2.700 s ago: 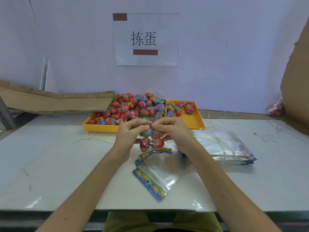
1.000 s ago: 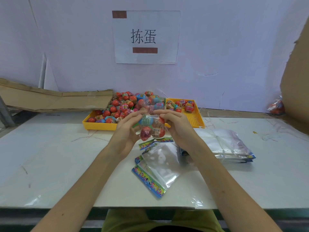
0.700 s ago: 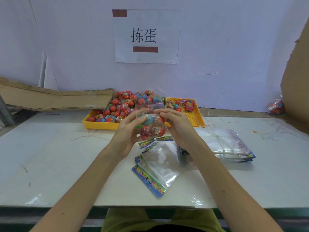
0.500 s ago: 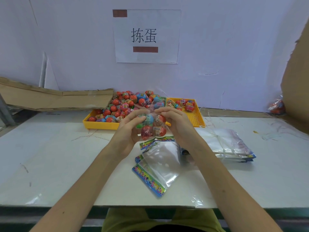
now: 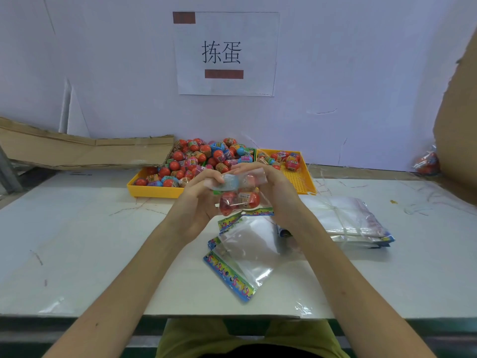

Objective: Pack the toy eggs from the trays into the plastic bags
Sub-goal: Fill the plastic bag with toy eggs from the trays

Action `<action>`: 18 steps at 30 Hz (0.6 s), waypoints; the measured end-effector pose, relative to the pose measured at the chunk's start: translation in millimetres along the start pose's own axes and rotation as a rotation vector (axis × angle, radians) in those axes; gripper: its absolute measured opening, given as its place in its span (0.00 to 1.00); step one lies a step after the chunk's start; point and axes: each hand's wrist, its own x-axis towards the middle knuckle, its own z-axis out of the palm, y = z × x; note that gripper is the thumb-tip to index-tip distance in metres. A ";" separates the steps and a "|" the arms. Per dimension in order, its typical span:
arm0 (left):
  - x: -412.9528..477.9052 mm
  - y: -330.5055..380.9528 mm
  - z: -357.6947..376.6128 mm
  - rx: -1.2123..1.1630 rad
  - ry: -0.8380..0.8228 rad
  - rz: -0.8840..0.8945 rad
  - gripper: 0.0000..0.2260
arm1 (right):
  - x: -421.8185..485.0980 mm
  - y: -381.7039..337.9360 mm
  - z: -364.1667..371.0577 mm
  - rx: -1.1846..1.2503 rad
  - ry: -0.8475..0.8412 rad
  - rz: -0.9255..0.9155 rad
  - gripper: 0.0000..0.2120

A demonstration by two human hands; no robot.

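Overhead, two hands' grip (image 5: 233, 183) on one filled bag (image 5: 238, 195) (two trays (image 5: 154, 191) behind)

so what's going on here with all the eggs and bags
A person is packing toy eggs. Both the left hand and the right hand grip a filled bag at its top, above the table. Empty bags lie below, a bundled stack to the right, and two yellow trays of eggs behind.
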 end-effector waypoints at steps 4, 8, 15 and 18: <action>-2.5 0.8 0.6 -0.051 -0.100 -0.022 0.11 | -3.2 -3.4 -4.4 0.132 -0.137 -0.074 0.24; -4.1 0.5 1.8 -0.107 -0.153 -0.021 0.11 | -0.5 -4.6 -4.1 0.215 -0.221 -0.097 0.20; -5.1 1.2 1.6 -0.166 -0.205 -0.027 0.07 | -1.9 1.9 -5.4 0.347 -0.268 -0.027 0.19; -5.1 1.8 2.1 -0.140 -0.188 -0.013 0.07 | -3.2 -2.0 -4.9 0.247 -0.229 -0.054 0.19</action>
